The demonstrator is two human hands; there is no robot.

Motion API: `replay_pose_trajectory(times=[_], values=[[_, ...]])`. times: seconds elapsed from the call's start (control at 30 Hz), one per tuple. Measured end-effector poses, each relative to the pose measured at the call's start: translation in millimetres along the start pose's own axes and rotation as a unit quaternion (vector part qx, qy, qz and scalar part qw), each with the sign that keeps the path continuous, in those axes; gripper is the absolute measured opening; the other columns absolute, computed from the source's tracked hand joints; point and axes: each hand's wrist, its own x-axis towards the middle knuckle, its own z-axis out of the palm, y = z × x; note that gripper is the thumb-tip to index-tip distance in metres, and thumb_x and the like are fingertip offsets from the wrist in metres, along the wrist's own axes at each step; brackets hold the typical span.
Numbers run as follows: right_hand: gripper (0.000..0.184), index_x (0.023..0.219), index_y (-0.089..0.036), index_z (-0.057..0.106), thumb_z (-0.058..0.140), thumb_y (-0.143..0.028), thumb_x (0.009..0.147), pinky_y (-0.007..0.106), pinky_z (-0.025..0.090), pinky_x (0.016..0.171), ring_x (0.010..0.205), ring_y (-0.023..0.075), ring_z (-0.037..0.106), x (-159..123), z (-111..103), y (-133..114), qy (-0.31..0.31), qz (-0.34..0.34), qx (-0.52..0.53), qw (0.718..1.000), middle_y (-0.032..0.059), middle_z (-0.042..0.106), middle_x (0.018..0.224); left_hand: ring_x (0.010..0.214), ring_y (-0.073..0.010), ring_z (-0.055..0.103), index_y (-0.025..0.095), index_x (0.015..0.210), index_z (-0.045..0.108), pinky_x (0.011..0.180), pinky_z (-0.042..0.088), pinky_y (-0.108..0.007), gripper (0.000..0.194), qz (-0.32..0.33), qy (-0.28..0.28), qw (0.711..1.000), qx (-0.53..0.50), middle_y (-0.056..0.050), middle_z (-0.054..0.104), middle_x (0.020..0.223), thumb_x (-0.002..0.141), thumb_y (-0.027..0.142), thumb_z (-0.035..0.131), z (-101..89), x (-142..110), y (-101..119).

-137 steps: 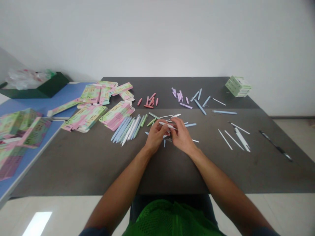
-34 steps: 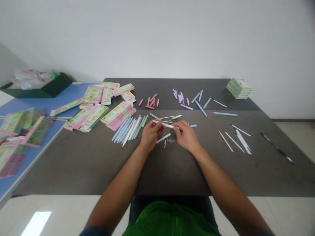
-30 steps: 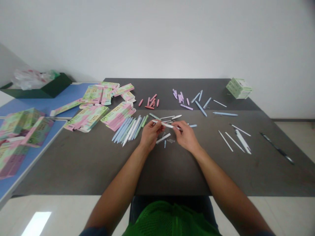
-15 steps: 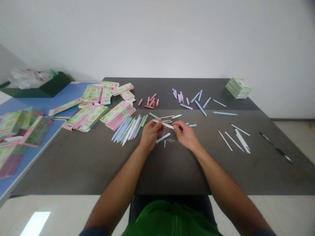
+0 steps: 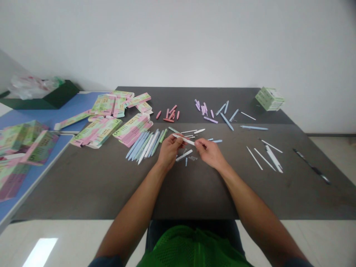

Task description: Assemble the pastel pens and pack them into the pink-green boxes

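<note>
A white pen (image 5: 187, 140) is held level above the table between both hands. My left hand (image 5: 169, 150) pinches it near its pointed left end, and my right hand (image 5: 209, 151) has its fingertips closed on the right end. Under and just beyond the hands lie loose pen parts: a white barrel (image 5: 184, 155), short clear pieces (image 5: 192, 158), a small blue piece (image 5: 186, 161) and a white tip piece (image 5: 199, 131). To the left of my left hand, a row of blue, white and green pens (image 5: 145, 145) lies side by side.
Pink-and-green cartons (image 5: 133, 129) lie at the left, with more on the blue table (image 5: 62, 139). Red pieces (image 5: 171, 115), purple pieces (image 5: 205, 108) and blue barrels (image 5: 227, 121) are spread farther back. White refills (image 5: 264, 159), a black pen (image 5: 311, 166) and a green-white box stack (image 5: 269, 99) sit rightward.
Both hands stay on the white pen, with only a very slight shift of the fingers. The view has tilted a little; nothing on the table has visibly moved.
</note>
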Motion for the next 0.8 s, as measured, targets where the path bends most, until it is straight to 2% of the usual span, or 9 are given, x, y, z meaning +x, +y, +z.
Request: replay_pose_trajectory(times=[0.13,0.27,0.43,0.53,0.8], values=[[0.02,0.096,-0.022,0.066,0.063,-0.041,0.089,0.026,0.037,0.057,0.058,0.015,0.053,-1.4,2.1,-2.3,0.018,0.007,0.012,1.0,-0.0034,0.061,0.065,0.073,-0.0115,0.062,0.015,0.093,0.066,0.066,0.045,-0.022,0.029,0.016,-0.003,1.0,0.012,-0.008,0.075,0.092,0.079,0.036,0.079,0.3,1.2,-2.1],[0.021,0.093,-0.021,0.072,0.06,-0.039,0.091,0.026,0.041,0.061,0.064,0.0164,0.058,-0.9,3.5,-1.7,0.027,-0.013,0.005,1.0,0.0007,0.069,0.075,0.071,-0.011,0.063,0.015,0.093,0.064,0.065,0.046,-0.022,0.031,0.009,0.018,1.0,0.01,-0.006,0.074,0.089,0.078,0.038,0.08,2.1,1.2,-3.8],[0.017,0.095,-0.024,0.077,0.065,-0.034,0.09,0.031,0.047,0.073,0.078,0.0203,0.065,0.2,4.6,0.9,0.075,-0.038,0.003,0.996,0.0036,0.077,0.089,0.073,-0.0138,0.067,0.015,0.094,0.061,0.066,0.051,-0.024,0.037,-0.01,0.046,0.999,0.002,-0.007,0.074,0.09,0.077,0.042,0.08,5.6,-0.3,-7.8],[0.012,0.093,-0.025,0.079,0.069,-0.03,0.089,0.035,0.047,0.08,0.082,0.0221,0.066,1.2,4.5,2.5,0.089,-0.071,-0.028,0.993,0.0046,0.078,0.091,0.074,-0.015,0.07,0.016,0.096,0.059,0.067,0.054,-0.026,0.04,-0.032,0.05,0.998,-0.01,-0.007,0.074,0.093,0.077,0.042,0.081,7.0,-1.1,-10.4],[0.01,0.093,-0.026,0.08,0.073,-0.024,0.087,0.036,0.049,0.08,0.085,0.0222,0.065,1.1,5.4,3.1,0.117,-0.092,-0.055,0.987,0.0038,0.078,0.092,0.076,-0.0144,0.072,0.014,0.099,0.059,0.072,0.056,-0.026,0.031,-0.081,0.061,0.993,-0.057,-0.01,0.074,0.096,0.083,0.034,0.078,8.2,-2.7,-10.3]])
